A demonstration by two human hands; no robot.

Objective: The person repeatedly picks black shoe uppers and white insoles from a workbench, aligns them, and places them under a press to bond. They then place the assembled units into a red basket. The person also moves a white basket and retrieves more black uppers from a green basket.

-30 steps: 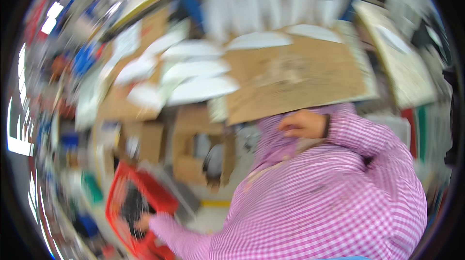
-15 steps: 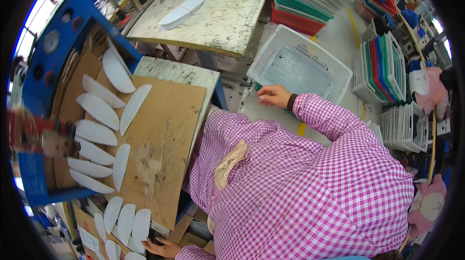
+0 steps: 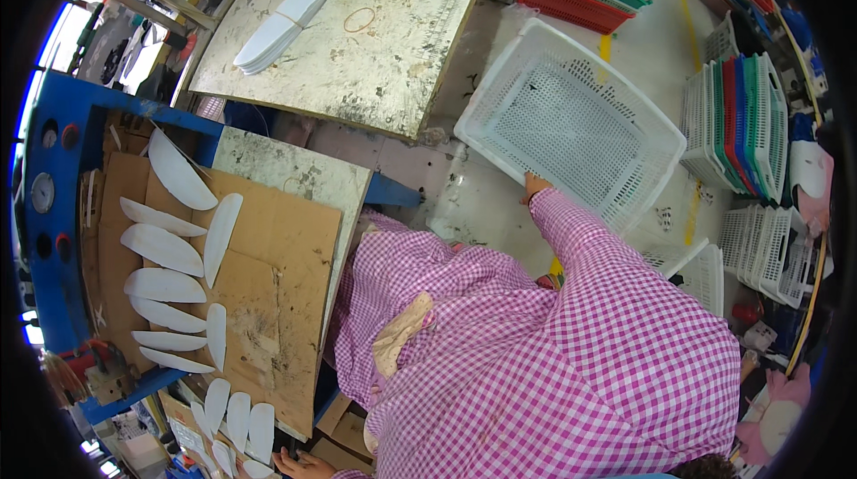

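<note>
My right hand is at the near rim of a white perforated plastic basket, its fingers closed over the edge and partly hidden. No contents show in the basket. At the lower edge, my left hand has its fingers apart, beside several white insole-shaped pieces and holding nothing visible. More flat white pieces lie in rows on a brown cardboard sheet, partly inside a blue machine frame.
A scuffed worktable carries a banded stack of white pieces and loose rubber bands. Stacked coloured baskets stand behind the white basket; more stacks line the right. A red-and-metal fitting is at lower left.
My right hand has gone from hanging in front of the basket to gripping its rim. The whole view has shifted. My left hand remains low beside the white pieces.
</note>
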